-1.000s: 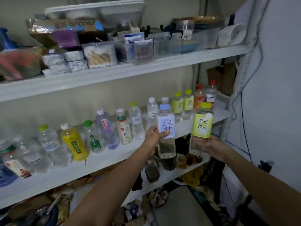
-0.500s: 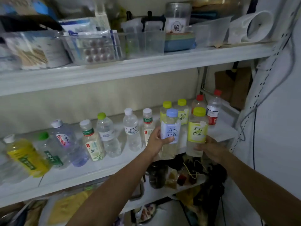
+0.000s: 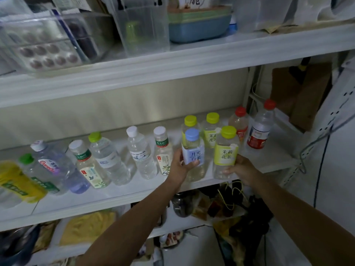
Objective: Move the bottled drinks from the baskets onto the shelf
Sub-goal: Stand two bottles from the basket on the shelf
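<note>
1. Since a second ago, the blue-capped bottle (image 3: 193, 153) and the yellow-capped bottle (image 3: 226, 153) have reached the shelf (image 3: 115, 194) front edge.
2. The left hand (image 3: 179, 166) grips the blue-capped bottle.
3. The right hand (image 3: 242, 167) grips the yellow-capped bottle, just beside it.

A row of bottles (image 3: 141, 154) stood along the middle shelf (image 3: 115, 196) from its left end to its right, beneath an upper shelf (image 3: 172, 62) that carried containers (image 3: 144, 27). At the front of the middle shelf, right of centre, the left hand (image 3: 178, 167) held the left bottle (image 3: 193, 148) and the right hand (image 3: 242, 168) held the right bottle (image 3: 225, 152) just beside it, both before the row.
</note>
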Motion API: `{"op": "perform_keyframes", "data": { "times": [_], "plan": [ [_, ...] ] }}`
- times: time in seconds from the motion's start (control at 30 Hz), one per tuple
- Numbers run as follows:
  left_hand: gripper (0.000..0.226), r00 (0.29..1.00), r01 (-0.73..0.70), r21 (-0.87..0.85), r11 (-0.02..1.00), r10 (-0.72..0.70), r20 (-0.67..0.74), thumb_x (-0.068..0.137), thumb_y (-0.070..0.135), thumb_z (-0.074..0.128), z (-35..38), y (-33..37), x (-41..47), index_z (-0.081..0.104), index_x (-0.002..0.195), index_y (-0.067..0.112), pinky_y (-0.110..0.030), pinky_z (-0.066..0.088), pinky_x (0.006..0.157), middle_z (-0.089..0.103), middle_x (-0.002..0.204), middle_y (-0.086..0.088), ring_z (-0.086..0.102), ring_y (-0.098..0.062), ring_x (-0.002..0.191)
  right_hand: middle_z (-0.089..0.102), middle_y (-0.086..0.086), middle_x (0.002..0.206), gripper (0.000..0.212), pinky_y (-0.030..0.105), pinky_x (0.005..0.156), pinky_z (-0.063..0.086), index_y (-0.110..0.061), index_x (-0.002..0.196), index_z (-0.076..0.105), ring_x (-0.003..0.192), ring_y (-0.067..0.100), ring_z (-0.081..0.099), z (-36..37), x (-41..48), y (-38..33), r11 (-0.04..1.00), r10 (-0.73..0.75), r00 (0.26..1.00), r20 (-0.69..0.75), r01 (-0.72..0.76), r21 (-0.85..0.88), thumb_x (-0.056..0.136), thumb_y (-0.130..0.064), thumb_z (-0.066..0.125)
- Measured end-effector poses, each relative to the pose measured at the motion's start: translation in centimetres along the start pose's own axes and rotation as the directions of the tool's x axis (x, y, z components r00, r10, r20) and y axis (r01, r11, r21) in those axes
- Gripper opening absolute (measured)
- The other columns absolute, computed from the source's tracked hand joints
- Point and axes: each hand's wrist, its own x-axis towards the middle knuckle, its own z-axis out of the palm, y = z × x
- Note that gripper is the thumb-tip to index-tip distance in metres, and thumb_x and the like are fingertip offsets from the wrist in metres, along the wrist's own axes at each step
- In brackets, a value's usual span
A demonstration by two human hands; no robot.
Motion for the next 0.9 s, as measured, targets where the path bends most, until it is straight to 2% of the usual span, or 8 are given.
{"op": "perform_keyframes", "data": {
  "times": [0.07,0.13,0.27,0.37,0.5,0.67,0.8,0.9],
  "plan": [
    [0.047,1.0,0.01,0.001,1.0,-0.01,-0.006,0.079,0.005,0.074,-0.1,-0.1,0.3,0.051,0.117,0.019,-0.021,0.049,0.087,0.063,0.115,0.0,0.059,-0.011,0.105,0.069,0.013,0.107,0.067,0.045,0.09,0.05,-0.004,0.119,0.059,0.099,0.03,0.065,0.1,0.6,-0.2,0.999,-0.007,1.0,0.013,0.007,-0.039,0.058,0.02,0.072],
    [0.05,1.0,0.016,0.031,0.999,-0.016,0.011,0.08,0.008,0.074,-0.2,-0.1,0.5,0.049,0.122,0.015,-0.024,0.048,0.09,0.061,0.12,-0.003,0.057,-0.013,0.109,0.069,0.01,0.104,0.064,0.046,0.093,0.049,-0.008,0.117,0.059,0.099,0.029,0.064,0.1,1.2,-0.4,0.998,-0.012,1.0,0.016,0.013,-0.054,0.061,0.023,0.068],
    [0.055,1.0,0.025,0.128,0.991,-0.024,-0.014,0.078,0.013,0.077,-0.5,-0.5,0.5,0.044,0.123,0.017,-0.03,0.043,0.099,0.059,0.12,0.0,0.055,-0.014,0.114,0.067,0.012,0.112,0.067,0.043,0.089,0.051,-0.006,0.121,0.057,0.103,0.029,0.062,0.0,1.7,0.0,0.997,-0.029,0.999,0.039,0.032,-0.071,0.062,0.022,0.07],
    [0.064,1.0,0.025,0.268,0.963,-0.019,-0.024,0.071,0.009,0.082,-0.7,-1.5,0.3,0.04,0.119,0.02,-0.031,0.042,0.1,0.057,0.118,0.005,0.054,-0.016,0.115,0.063,0.01,0.118,0.072,0.037,0.085,0.05,-0.011,0.125,0.053,0.109,0.027,0.058,-0.4,1.6,0.1,0.987,-0.058,0.997,0.045,0.064,-0.147,0.062,0.015,0.077],
    [0.065,0.999,0.036,0.385,0.922,-0.018,-0.051,0.068,0.002,0.082,0.1,-2.5,-0.1,0.04,0.115,0.018,-0.026,0.043,0.092,0.058,0.117,0.003,0.053,-0.013,0.109,0.059,0.004,0.114,0.076,0.029,0.079,0.047,-0.015,0.121,0.046,0.103,0.021,0.056,-0.8,1.4,-0.2,0.953,-0.119,0.993,0.023,0.12,-0.279,0.059,0.006,0.084],
    [0.061,0.997,0.025,0.475,0.88,0.016,-0.081,0.071,0.002,0.08,0.5,-2.9,0.5,0.046,0.121,0.01,-0.032,0.047,0.093,0.062,0.123,-0.006,0.057,-0.021,0.112,0.063,0.006,0.106,0.066,0.022,0.069,0.047,-0.006,0.117,0.055,0.095,0.02,0.059,-0.6,1.4,-0.7,0.937,-0.133,0.991,-0.021,0.119,-0.329,0.059,0.006,0.084],
    [0.062,0.994,0.015,0.475,0.88,0.037,-0.101,0.071,-0.001,0.078,1.0,-2.7,0.7,0.049,0.125,0.011,-0.035,0.046,0.097,0.061,0.125,-0.006,0.057,-0.023,0.114,0.065,0.007,0.104,0.062,0.028,0.075,0.046,-0.004,0.114,0.059,0.095,0.023,0.061,-0.5,1.6,-0.5,0.924,-0.16,0.985,-0.06,0.128,-0.359,0.058,0.003,0.085],
    [0.06,0.993,0.03,0.474,0.88,0.028,-0.115,0.072,-0.002,0.076,1.2,-2.6,0.8,0.05,0.125,0.011,-0.031,0.045,0.094,0.061,0.124,-0.007,0.057,-0.023,0.113,0.065,0.007,0.104,0.06,0.03,0.078,0.047,-0.004,0.114,0.06,0.094,0.021,0.061,-0.3,1.6,-0.5,0.921,-0.17,0.983,-0.075,0.132,-0.367,0.06,0.002,0.085]
  ]
}}
